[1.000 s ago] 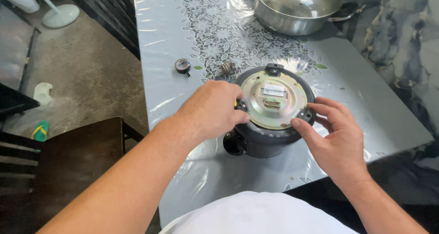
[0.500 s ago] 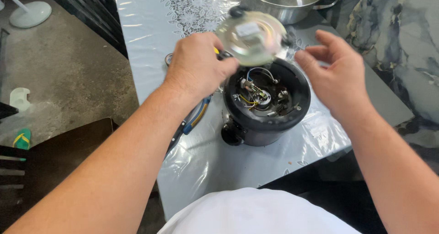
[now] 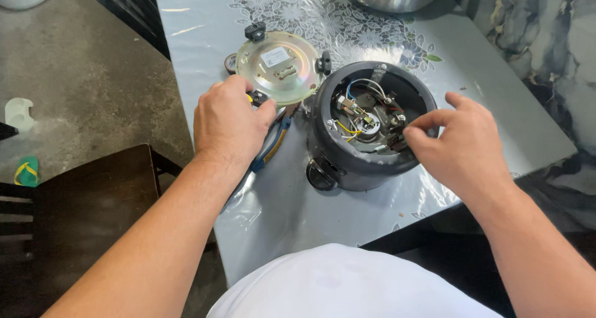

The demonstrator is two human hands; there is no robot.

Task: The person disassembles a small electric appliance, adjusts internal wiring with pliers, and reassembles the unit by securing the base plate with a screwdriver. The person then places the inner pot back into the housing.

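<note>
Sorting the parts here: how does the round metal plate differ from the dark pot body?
The round metal plate is flat, pale and shiny, lying on the table; the dark pot body is deep, grey, with wiring exposed. The left hand touches the plate, the right hand the body. Both are round.

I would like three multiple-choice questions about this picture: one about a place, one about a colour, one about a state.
1. Where does the round metal base plate lie?
A. on the table, left of the dark pot body
B. on the floor
C. inside the steel pan

2. What colour is the appliance body?
A. white
B. dark grey
C. red

3. In what state is the appliance body?
A. closed by its plate
B. open, wiring exposed
C. filled with water

Answers:
1 A: the plate rests on the table at the left hand.
2 B: its wall is dark grey.
3 B: coloured wires show inside, by the right hand.
</note>
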